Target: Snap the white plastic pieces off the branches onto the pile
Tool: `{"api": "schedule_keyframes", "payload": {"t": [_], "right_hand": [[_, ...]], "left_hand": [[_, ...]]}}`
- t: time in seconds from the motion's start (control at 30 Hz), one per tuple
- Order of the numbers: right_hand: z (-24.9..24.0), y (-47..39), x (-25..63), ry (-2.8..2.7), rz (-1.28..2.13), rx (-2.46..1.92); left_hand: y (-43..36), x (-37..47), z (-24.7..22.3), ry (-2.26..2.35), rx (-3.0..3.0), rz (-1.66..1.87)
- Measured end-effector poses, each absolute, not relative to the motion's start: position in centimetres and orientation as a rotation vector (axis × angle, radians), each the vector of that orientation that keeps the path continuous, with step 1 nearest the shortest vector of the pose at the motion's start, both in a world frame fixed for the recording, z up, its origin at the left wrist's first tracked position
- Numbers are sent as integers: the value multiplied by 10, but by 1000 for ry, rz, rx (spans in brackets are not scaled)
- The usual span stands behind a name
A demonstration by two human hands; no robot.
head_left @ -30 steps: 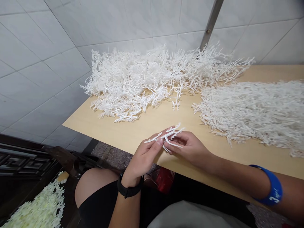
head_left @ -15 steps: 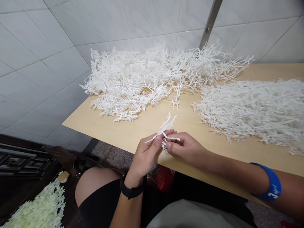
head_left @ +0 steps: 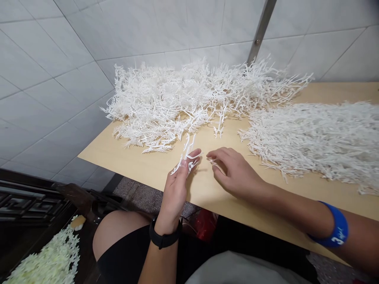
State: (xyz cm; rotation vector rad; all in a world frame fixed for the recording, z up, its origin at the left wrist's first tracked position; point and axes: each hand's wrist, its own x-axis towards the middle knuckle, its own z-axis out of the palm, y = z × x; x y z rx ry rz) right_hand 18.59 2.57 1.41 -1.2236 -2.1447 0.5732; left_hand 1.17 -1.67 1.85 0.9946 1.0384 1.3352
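In my left hand (head_left: 175, 193) I grip a white branched plastic sprig (head_left: 186, 151), pinched under the thumb, its thin forks pointing up and away from me. Across a small gap, my right hand (head_left: 237, 171) hovers over the table, fingers curled and thumb set apart from them. A small pale bit shows near its fingertips; whether the fingers hold it is unclear. Behind both hands spreads a tangled heap of white branched sprigs (head_left: 166, 94). One loose white sprig (head_left: 219, 125) sticks out from its front edge.
A flatter pile of white thin pieces (head_left: 314, 138) covers the right of the wooden tabletop (head_left: 142, 165). Tiled walls (head_left: 189, 27) and a metal post (head_left: 260, 31) stand behind. Low at left lies a heap of pale yellow-green pieces (head_left: 47, 256). Something red (head_left: 205, 225) shows beneath the table.
My hands have parted: the right has moved away from the sprig to the right, and the left has shifted slightly left with the sprig still in it.
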Motion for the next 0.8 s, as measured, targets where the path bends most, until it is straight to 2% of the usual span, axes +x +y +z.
{"api": "schedule_keyframes", "payload": {"t": [0.1, 0.23, 0.33, 0.43, 0.8], "right_hand": [[15, 25, 185, -2116, 518, -1120], [23, 18, 177, -1982, 881, -869], [26, 15, 172, -1860, 1115, -891], [26, 13, 170, -1841, 1208, -890], [27, 9, 172, -1951, 1151, -953]], "left_hand": [[-17, 10, 17, 1033, 1042, 1291], [-18, 10, 18, 1031, 1208, 1190], [-20, 10, 21, 1054, 1323, 1131], [-22, 11, 22, 1054, 1355, 1129], [-21, 16, 15, 1167, 1175, 1302]]}}
